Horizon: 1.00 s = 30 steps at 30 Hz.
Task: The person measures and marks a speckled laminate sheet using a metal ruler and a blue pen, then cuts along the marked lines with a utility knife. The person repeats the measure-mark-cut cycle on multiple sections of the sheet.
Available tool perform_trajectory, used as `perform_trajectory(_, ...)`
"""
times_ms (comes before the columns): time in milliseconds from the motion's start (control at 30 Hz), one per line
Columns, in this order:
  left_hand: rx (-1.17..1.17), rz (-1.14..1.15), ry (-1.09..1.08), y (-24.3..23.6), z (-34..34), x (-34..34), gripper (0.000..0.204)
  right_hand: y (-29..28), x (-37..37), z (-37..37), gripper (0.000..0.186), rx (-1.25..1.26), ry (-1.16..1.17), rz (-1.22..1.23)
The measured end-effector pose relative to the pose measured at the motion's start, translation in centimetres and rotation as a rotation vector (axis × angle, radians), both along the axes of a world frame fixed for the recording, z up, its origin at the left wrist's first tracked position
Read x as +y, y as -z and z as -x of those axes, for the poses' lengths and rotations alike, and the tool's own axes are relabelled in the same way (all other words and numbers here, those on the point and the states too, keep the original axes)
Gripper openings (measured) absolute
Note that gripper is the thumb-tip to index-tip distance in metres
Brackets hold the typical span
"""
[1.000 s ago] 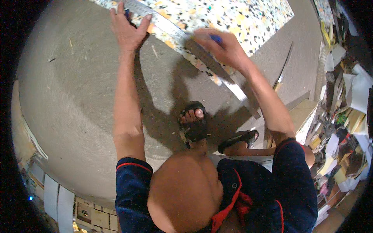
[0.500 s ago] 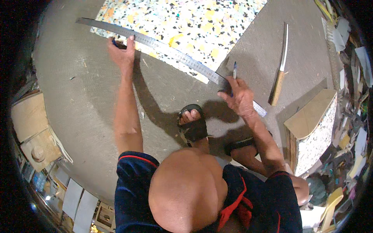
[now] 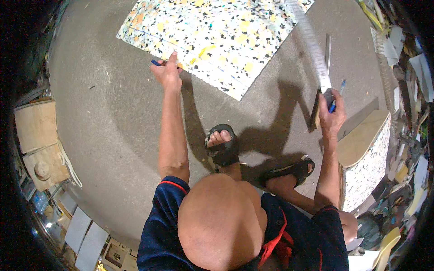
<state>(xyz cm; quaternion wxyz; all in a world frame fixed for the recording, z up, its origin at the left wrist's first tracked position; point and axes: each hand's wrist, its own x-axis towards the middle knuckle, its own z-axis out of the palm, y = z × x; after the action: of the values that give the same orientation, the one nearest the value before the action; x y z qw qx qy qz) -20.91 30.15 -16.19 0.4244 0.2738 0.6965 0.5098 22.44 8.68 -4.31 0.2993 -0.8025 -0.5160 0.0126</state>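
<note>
A large speckled foam sheet (image 3: 217, 27) in white, yellow and black lies on the floor, with a blue line drawn near its closer edge. My left hand (image 3: 169, 74) is closed at that edge, thumb against the foam. It grips a small blue-ended object (image 3: 156, 62), mostly hidden by the fingers. To the right of the sheet, my right hand (image 3: 332, 108) holds one end of a long metal ruler (image 3: 315, 47), which is blurred and reaches over the sheet's right edge. A blue pen (image 3: 342, 86) is in the same hand.
Beside the right hand, a long knife (image 3: 327, 49) with a wooden handle lies on the floor. A wood-topped block with speckled sides (image 3: 368, 158) stands at right, near piled scraps (image 3: 413, 135). Wooden pieces (image 3: 38, 131) are at left. My sandalled feet (image 3: 222, 144) stand on the concrete.
The ruler has come off the foam and swung up to the right with my right hand, uncovering the blue line. My left hand has shifted right along the edge and let go of the ruler.
</note>
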Motion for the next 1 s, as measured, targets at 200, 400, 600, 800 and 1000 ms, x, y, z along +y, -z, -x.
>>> perform_trajectory(200,-0.098,-0.032,0.217,-1.1,1.7,1.2,0.046,2.9,-0.4,-1.4,0.042,0.102,0.467,0.047)
perform_trajectory(400,-0.175,0.0,0.296,1.1,8.7,5.7,0.032,12.8,2.3,11.5,0.049,-0.1,0.749,0.228)
perform_trajectory(600,-0.382,0.528,0.852,-0.5,14.0,12.5,0.018,7.7,13.9,25.7,0.05,-0.179,0.84,0.161)
perform_trajectory(800,-0.195,0.08,1.34,-4.1,13.9,14.0,0.023,-2.3,21.0,34.9,0.028,0.643,0.406,-0.223)
perform_trajectory(1000,0.021,-0.128,1.478,-5.2,13.3,18.1,0.034,-3.6,25.6,38.4,0.016,1.07,0.175,-0.381)
